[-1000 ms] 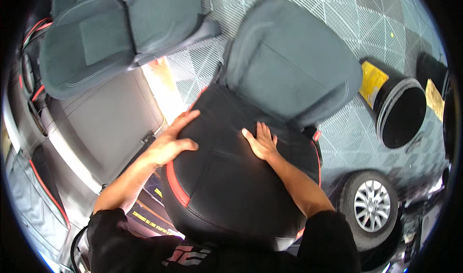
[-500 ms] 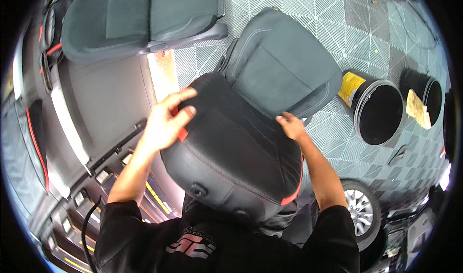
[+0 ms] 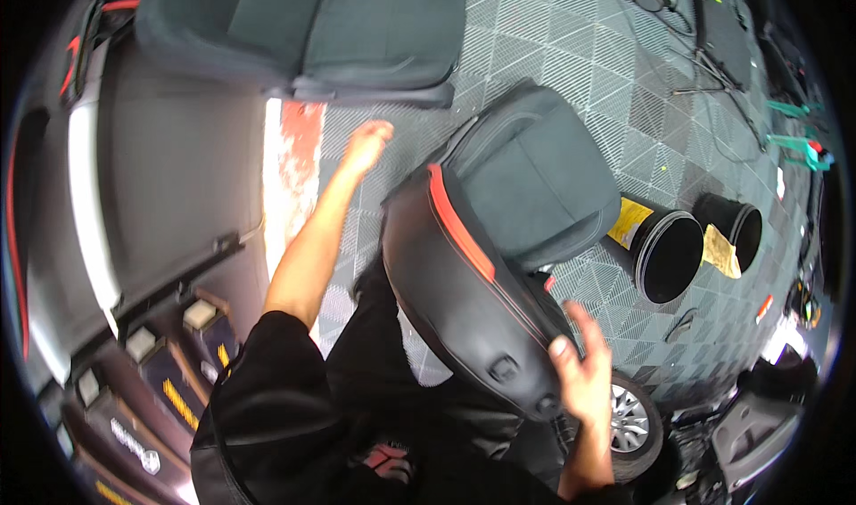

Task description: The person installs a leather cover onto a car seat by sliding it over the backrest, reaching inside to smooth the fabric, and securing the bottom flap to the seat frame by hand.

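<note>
Black seat cushion sits by the person's legs. Right hand is at its near end, thumb and fingers spread. Grey backrest lies just beyond. Left hand is over the floor; cannot tell its finger state.

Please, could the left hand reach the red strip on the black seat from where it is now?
Probably yes: the left hand looks close to the red strip, and nothing visible stands between them.

Near seat: on floor, centre, before the person. Far seat: beyond it, left. First bucket: right of near seat. Second bucket: right of first. Wheel: lower right.
</note>
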Demonstrator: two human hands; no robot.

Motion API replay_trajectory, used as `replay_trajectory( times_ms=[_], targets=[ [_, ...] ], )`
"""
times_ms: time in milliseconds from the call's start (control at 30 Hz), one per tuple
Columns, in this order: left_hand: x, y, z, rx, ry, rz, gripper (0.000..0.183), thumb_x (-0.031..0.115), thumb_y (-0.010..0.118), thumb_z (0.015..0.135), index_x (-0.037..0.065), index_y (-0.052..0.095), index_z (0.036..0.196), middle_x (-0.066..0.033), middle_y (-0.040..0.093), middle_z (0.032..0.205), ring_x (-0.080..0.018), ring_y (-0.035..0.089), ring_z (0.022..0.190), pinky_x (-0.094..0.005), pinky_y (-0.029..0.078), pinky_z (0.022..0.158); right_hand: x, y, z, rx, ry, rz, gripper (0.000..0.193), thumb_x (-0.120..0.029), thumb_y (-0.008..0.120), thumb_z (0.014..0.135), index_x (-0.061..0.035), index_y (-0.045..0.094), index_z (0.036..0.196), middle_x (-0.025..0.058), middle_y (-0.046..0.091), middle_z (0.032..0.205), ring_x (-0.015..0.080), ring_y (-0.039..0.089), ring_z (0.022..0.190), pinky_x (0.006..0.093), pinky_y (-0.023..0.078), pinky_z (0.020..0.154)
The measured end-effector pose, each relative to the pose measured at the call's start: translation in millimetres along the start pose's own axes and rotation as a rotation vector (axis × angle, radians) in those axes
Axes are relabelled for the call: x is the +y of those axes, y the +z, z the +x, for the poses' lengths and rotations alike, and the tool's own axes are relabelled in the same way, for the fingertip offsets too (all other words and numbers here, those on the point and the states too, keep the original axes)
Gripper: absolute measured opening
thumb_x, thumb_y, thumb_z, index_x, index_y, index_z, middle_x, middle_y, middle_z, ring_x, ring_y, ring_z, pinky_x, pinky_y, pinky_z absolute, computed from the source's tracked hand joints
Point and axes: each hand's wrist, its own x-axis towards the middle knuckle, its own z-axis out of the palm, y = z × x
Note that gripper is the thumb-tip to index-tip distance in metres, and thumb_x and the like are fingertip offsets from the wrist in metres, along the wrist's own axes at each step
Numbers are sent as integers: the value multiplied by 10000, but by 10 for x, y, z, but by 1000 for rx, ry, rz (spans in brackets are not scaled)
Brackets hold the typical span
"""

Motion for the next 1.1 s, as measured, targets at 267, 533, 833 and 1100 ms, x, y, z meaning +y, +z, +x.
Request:
replay_trajectory(
  times_ms=[267, 533, 833, 1100],
  targets=[
    [-393, 1310, 1231, -349, 33, 669, 743, 621, 588, 868, -12, 625, 1254, -230, 611, 1303, -353, 571, 1238, -424, 444, 1031, -589, 872, 21, 310, 242, -69, 807, -603, 556, 893, 81, 545, 1320, 258, 564, 1328, 368, 508, 1276, 444, 324, 1112],
    [-423, 1602, 1284, -488, -131, 756, 1108, 835, 516, 761, -106, 504, 1347, -292, 512, 1394, -383, 495, 1320, -448, 398, 1091, -482, 997, 82, 420, 244, -53, 825, -644, 629, 823, 77, 609, 1224, 263, 615, 1241, 362, 555, 1202, 476, 358, 1067],
    [-146, 1836, 1340, -460, -105, 1116, 959, 796, 350, 875, 15, 504, 1410, -192, 483, 1465, -330, 451, 1373, -440, 367, 1128, -451, 983, 98, 540, 229, -36, 774, -605, 682, 766, 69, 652, 1144, 268, 644, 1181, 375, 594, 1145, 477, 392, 1032],
    [-245, 2126, 1447, -503, -75, 1374, 765, 628, 219, 1003, 51, 520, 1405, -147, 472, 1485, -283, 417, 1404, -426, 375, 1126, -520, 1220, -54, 559, 250, -167, 958, -769, 475, 805, 101, 632, 1172, 281, 660, 1129, 386, 611, 1100, 501, 361, 1054]
  ],
)
